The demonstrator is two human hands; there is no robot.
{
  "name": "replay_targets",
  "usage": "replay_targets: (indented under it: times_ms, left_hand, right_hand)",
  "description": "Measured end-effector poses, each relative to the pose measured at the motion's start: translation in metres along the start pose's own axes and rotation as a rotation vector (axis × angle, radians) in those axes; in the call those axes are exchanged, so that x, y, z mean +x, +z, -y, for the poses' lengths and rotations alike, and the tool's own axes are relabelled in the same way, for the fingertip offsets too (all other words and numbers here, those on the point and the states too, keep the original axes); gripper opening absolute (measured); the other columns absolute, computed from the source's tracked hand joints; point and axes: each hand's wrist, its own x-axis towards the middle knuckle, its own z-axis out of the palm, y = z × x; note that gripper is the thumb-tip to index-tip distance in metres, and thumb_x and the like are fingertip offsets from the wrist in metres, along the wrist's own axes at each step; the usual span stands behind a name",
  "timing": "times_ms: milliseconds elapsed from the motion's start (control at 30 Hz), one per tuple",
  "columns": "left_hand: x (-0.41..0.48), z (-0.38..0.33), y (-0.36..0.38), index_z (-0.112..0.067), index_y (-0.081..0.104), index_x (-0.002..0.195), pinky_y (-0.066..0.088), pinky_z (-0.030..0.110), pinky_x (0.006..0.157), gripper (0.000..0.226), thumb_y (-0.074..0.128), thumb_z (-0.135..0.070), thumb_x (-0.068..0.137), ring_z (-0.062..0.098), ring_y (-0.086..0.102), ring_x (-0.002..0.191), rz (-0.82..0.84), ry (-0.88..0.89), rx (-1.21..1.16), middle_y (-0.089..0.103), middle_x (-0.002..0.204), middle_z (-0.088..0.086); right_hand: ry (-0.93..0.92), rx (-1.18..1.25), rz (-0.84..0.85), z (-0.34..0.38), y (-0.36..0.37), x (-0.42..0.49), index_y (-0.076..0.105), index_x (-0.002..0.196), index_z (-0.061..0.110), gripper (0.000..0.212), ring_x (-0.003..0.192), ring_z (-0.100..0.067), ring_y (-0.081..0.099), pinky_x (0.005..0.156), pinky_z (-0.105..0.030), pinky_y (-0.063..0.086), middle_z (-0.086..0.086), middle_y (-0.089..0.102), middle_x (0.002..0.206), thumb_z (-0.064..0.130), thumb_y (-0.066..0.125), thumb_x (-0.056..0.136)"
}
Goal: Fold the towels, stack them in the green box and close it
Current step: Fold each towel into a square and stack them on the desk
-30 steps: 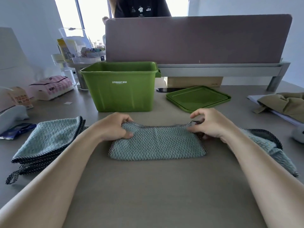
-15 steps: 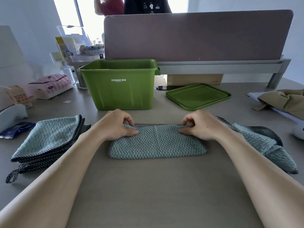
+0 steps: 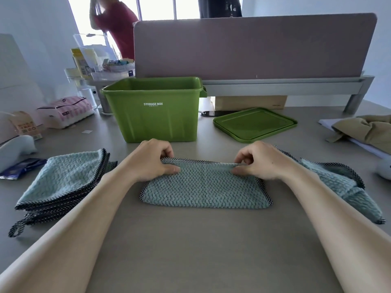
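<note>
A teal towel [image 3: 205, 189] with a checked black-and-white hem lies folded in half on the grey table in front of me. My left hand [image 3: 153, 160] pinches its far edge at the left, and my right hand [image 3: 261, 160] pinches the same edge at the right. Behind the towel stands the open green box [image 3: 153, 115] marked STORAGE BOX. Its green lid [image 3: 255, 123] lies flat to the right of it. A stack of folded teal towels [image 3: 63, 182] sits at my left. Loose unfolded teal towels [image 3: 338, 187] lie crumpled at my right, partly under my right forearm.
A mauve desk divider [image 3: 254, 45] on a metal rail closes off the far side. A pink tissue pack [image 3: 67, 112] and small items sit at far left, a blue packet [image 3: 21, 167] near the stack, an olive garment [image 3: 368, 130] at far right. Two people stand beyond the divider.
Both hands have slid inward along the towel's far edge and pinched it. The head camera tilted, and a person in red came into view behind the divider.
</note>
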Motion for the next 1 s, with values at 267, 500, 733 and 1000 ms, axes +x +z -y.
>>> replay_targets:
  times_ms: [267, 500, 733, 1000]
  left_hand:
    - [0.001, 0.004, -0.002, -0.028, 0.066, 0.082, 0.047, 0.027, 0.091, 0.021, 0.081, -0.041, 0.076, 0.003, 0.066, 0.095, 0.02, -0.038, -0.096, 0.074, 0.094, -0.01]
    - [0.0, 0.002, -0.004, -0.027, 0.077, 0.089, 0.053, 0.031, 0.084, 0.013, 0.082, -0.033, 0.078, 0.001, 0.066, 0.082, 0.081, 0.001, -0.042, 0.073, 0.084, -0.015]
    - [-0.004, -0.003, -0.005, -0.022, 0.076, 0.07, 0.053, 0.016, 0.085, 0.027, 0.076, 0.004, 0.077, -0.003, 0.068, 0.09, 0.164, 0.131, -0.149, 0.075, 0.097, -0.012]
    - [-0.003, -0.002, -0.004, -0.029, 0.066, 0.111, 0.042, 0.02, 0.096, 0.037, 0.082, -0.02, 0.079, -0.01, 0.064, 0.096, 0.095, 0.104, -0.168, 0.076, 0.092, -0.015]
  right_hand:
    - [-0.023, 0.185, 0.029, -0.002, -0.006, -0.003, 0.066, 0.088, 0.021, 0.031, 0.07, -0.012, 0.054, 0.068, -0.03, 0.041, 0.001, 0.063, 0.08, 0.031, 0.089, 0.07]
    - [-0.034, 0.031, 0.014, -0.002, -0.006, -0.002, 0.069, 0.078, 0.027, 0.024, 0.07, -0.011, 0.053, 0.062, -0.028, 0.038, 0.005, 0.062, 0.077, 0.037, 0.088, 0.069]
    - [-0.055, 0.049, 0.165, 0.005, -0.009, -0.007, 0.065, 0.116, 0.04, 0.062, 0.095, -0.01, 0.059, 0.082, -0.028, 0.045, 0.008, 0.06, 0.098, 0.068, 0.072, 0.061]
    - [-0.07, 0.14, 0.032, -0.001, -0.013, -0.006, 0.07, 0.081, 0.024, 0.027, 0.074, -0.012, 0.062, 0.077, -0.04, 0.051, 0.007, 0.071, 0.079, 0.047, 0.082, 0.073]
